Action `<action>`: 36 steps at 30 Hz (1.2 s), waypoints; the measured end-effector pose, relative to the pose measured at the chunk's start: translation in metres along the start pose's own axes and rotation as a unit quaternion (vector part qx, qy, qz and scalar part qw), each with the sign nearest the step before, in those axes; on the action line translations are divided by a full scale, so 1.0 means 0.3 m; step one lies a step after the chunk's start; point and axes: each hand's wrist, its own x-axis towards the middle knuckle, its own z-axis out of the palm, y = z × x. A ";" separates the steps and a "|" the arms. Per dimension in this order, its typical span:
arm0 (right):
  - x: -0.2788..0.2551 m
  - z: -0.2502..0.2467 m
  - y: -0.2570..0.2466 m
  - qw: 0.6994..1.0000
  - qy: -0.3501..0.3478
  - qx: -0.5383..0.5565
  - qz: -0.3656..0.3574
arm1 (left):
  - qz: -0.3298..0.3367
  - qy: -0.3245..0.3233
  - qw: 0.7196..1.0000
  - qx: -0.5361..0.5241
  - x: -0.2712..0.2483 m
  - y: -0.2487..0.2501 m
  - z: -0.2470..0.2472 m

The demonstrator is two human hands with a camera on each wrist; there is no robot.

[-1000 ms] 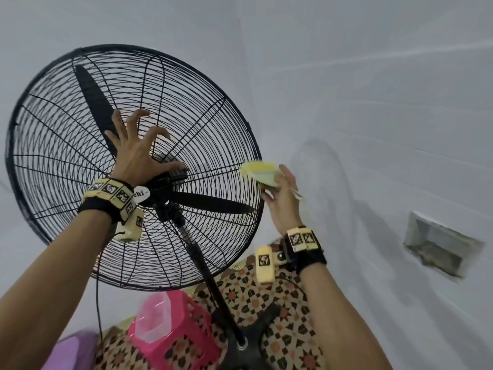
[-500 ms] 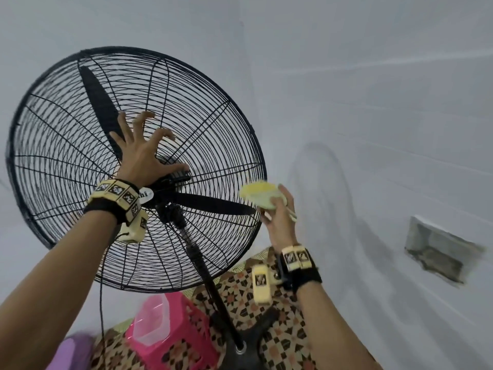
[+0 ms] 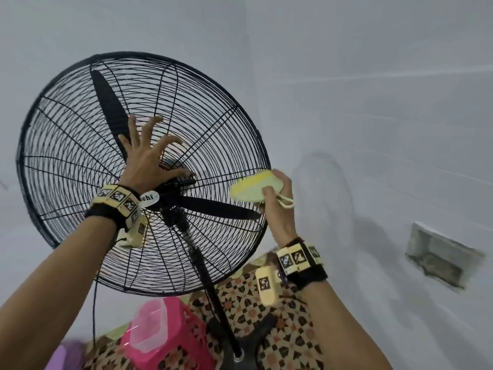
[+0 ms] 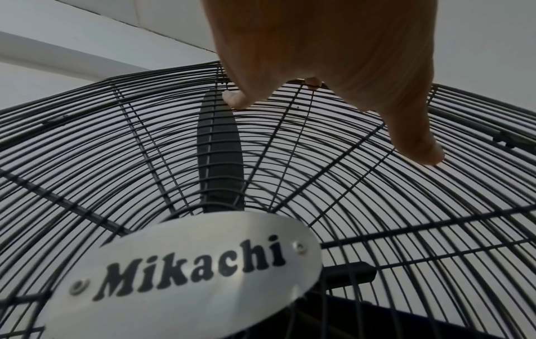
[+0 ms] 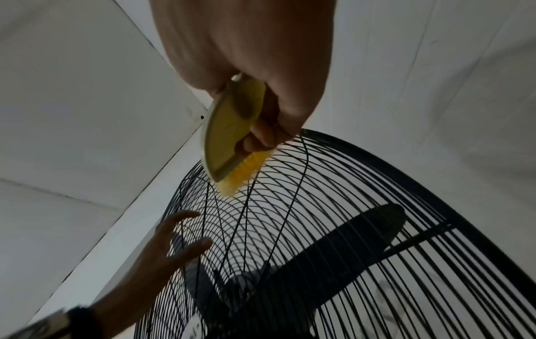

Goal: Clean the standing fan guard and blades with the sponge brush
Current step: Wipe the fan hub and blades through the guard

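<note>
The black wire fan guard (image 3: 80,145) tilts on its stand, the left hand (image 3: 145,161) with its grip spread against the wires above the hub, the right hand (image 3: 277,206) pinching the sponge brush (image 3: 253,186) at the guard's right rim.

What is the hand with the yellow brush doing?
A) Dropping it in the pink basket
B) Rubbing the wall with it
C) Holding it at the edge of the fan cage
C: the right hand grips the sponge brush at the fan guard rim.
</note>
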 end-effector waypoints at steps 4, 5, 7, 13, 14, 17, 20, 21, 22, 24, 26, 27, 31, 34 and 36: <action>0.042 -0.011 -0.042 0.989 0.127 0.070 0.007 | 0.035 -0.008 0.999 0.002 -0.006 -0.010 0.001; 0.038 0.003 -0.042 0.988 0.137 0.066 -0.001 | 0.039 -0.010 0.999 0.005 -0.009 -0.009 0.003; 0.001 0.059 -0.035 0.995 0.092 0.010 -0.036 | 0.043 -0.012 0.999 0.015 -0.015 -0.009 0.007; -0.061 0.143 0.007 0.986 0.135 -0.034 -0.094 | 0.054 -0.018 0.998 0.017 -0.024 -0.036 0.003; -0.057 0.149 0.009 0.979 0.184 -0.009 -0.090 | 0.060 -0.020 0.998 0.022 -0.027 -0.041 0.002; -0.075 0.226 0.028 0.977 0.190 -0.042 -0.091 | 0.071 -0.030 0.996 0.045 -0.033 -0.046 0.004; -0.115 0.309 0.070 0.982 0.084 -0.111 -0.127 | 0.088 -0.048 0.993 0.060 -0.039 -0.072 -0.007; -0.118 0.312 0.075 0.983 0.085 -0.100 -0.130 | 0.098 -0.055 0.992 0.062 -0.047 -0.093 -0.015; -0.115 0.309 0.073 0.982 0.111 -0.076 -0.130 | 0.108 -0.058 0.991 0.060 -0.056 -0.118 -0.023; -0.105 0.309 0.066 0.973 0.193 -0.026 -0.122 | 0.126 -0.063 0.989 0.050 -0.074 -0.167 -0.042; -0.107 0.339 0.070 0.966 0.232 -0.013 -0.116 | 0.133 -0.068 0.988 0.048 -0.086 -0.190 -0.052; -0.113 0.368 0.074 0.969 0.221 -0.018 -0.114 | 0.134 -0.070 0.987 0.050 -0.090 -0.192 -0.051; -0.141 0.455 0.111 0.988 0.078 -0.068 -0.118 | 0.131 -0.074 0.987 0.049 -0.088 -0.195 -0.049; -0.131 0.451 0.109 0.979 0.151 -0.046 -0.129 | 0.135 -0.074 0.987 0.048 -0.081 -0.196 -0.047; -0.130 0.463 0.117 0.966 0.216 -0.036 -0.135 | 0.138 -0.070 0.986 0.055 -0.080 -0.191 -0.040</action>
